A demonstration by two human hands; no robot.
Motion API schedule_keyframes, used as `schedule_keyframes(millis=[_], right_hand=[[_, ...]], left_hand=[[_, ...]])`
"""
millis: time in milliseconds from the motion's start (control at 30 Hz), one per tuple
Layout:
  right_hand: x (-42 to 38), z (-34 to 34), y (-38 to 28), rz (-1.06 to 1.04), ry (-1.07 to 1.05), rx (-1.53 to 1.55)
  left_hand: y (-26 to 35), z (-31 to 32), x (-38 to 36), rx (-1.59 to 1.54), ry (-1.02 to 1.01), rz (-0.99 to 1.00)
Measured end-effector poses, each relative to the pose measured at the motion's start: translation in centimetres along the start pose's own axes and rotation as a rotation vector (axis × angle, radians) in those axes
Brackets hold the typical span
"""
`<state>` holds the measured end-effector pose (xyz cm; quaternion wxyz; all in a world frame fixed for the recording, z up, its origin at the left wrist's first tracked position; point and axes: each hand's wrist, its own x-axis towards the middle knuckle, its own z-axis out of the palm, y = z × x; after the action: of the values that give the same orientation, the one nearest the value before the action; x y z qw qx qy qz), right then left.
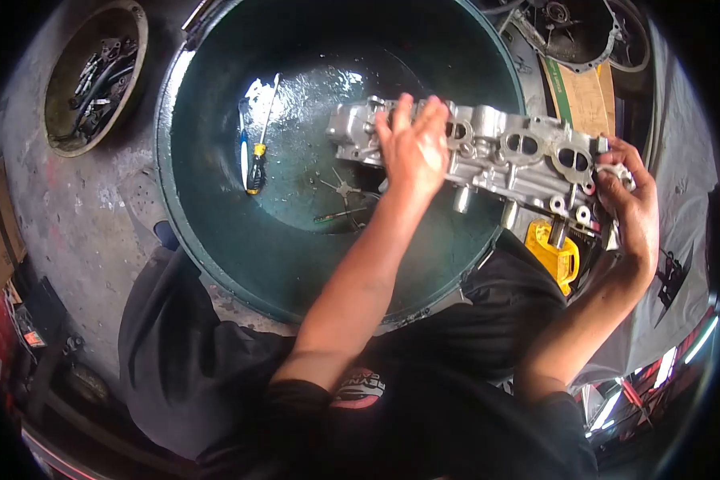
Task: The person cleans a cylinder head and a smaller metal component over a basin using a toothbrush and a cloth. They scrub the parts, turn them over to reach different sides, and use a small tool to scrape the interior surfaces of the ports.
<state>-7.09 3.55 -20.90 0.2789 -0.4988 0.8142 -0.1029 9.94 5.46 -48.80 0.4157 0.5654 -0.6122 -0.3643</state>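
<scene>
A silver metal engine cylinder head [500, 144] lies slanted across the right side of a large green tub [168, 144], partly over its rim. My left hand [416, 148] rests on the upper face of the cylinder head toward its left end, fingers stretched and apart. Around the right end of the same part, my right hand [630, 200] is closed with its fingers wrapped over the edge. Inside the tub, a yellow-and-black screwdriver [257, 168] lies beside a blue-and-white handled tool [244, 148]. A small branched metal piece [342, 188] and a thin green tool [340, 215] are on the wet bottom.
At upper left stands a round basin [64, 144] with dark metal parts in it. A yellow plastic container [554, 254] sits right of the tub. Cardboard [588, 100] and a large metal housing [564, 32] lie at upper right. My knees flank the tub's near side.
</scene>
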Motion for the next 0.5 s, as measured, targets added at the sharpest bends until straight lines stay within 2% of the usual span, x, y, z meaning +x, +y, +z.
schedule_keyframes(millis=[67,100,167,200,233,333,400,467,500], right_hand=[[-0.4,0.5,-1.0,0.083,0.023,0.05],[-0.1,0.1,-0.8,0.127,-0.004,0.065],[0.3,0.4,-0.1,0.042,0.039,0.044],[0.1,0.5,0.2,0.013,0.056,0.028],[0.1,0.2,0.1,0.039,0.017,0.051],[0.1,-0.1,-0.1,0.088,-0.014,0.046],[0.3,0.5,-0.4,0.069,0.015,0.061],[0.0,0.6,-0.8,0.098,0.028,0.07],[-0.3,0.5,-0.7,0.091,0.038,0.065]], left_hand=[[-0.7,0.0,1.0,0.118,0.01,-0.044],[-0.6,0.6,1.0,0.036,0.01,-0.061],[0.0,1.4,0.5,-0.221,0.04,-0.099],[1.0,-0.1,-0.1,0.113,0.01,0.062],[-0.8,1.5,-0.3,-0.232,0.096,-0.119],[-1.0,1.3,0.9,-0.055,0.012,-0.134],[0.8,0.4,0.2,0.056,0.012,0.041],[0.4,0.7,0.5,0.047,0.093,-0.058],[-0.1,1.0,0.4,0.092,0.069,-0.07]])
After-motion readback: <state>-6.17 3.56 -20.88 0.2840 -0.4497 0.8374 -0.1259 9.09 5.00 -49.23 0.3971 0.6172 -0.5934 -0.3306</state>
